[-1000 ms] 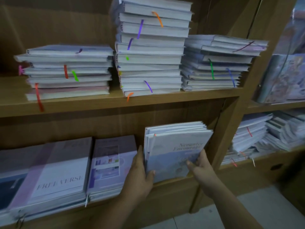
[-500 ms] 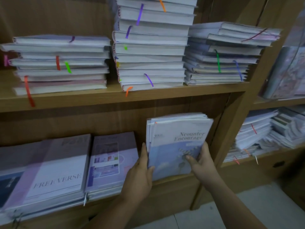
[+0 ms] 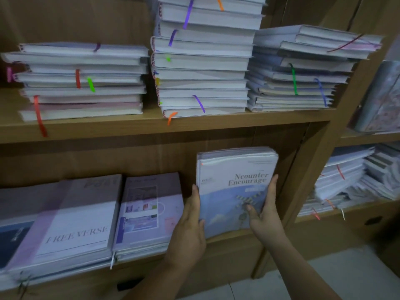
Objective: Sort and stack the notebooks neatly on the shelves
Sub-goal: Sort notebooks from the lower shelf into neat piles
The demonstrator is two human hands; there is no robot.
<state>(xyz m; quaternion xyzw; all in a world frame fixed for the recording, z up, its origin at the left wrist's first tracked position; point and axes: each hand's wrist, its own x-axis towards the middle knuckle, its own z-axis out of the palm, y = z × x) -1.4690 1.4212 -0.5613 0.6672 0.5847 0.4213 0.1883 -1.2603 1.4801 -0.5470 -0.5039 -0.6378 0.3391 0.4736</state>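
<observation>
Stack (image 3: 236, 187) of thin notebooks stands on end at the right end of the lower shelf (image 3: 233, 240), front cover facing out, printed title "Ncounter Encourage" legible, lower edge at the shelf's front lip. Left hand (image 3: 190, 221) lies flat against the stack's left edge: fingers straight and pressed together, pointing up, thumb resting on the cover near the bottom corner. Right hand (image 3: 264, 213) lies against the right edge: fingers straight, close together, pointing up, thumb spread away from them and laid across the lower part of the cover. The stack is clamped between the two palms. Just left of the left hand, a purple pile (image 3: 149, 211) lies flat on the same shelf; beside it, further left, lies a pile topped by a cover marked "FREEVERSE" (image 3: 71, 219). Wooden upright (image 3: 313, 169) stands near the stack's right side. Upper shelf (image 3: 216, 126) carries three flat piles with page edges outward: left pile (image 3: 82, 81), taller middle pile (image 3: 203, 61), right pile (image 3: 303, 74); coloured ribbons (image 3: 199, 102) hang from many of them. Side unit (image 3: 357, 215) to the right holds further loose piles
</observation>
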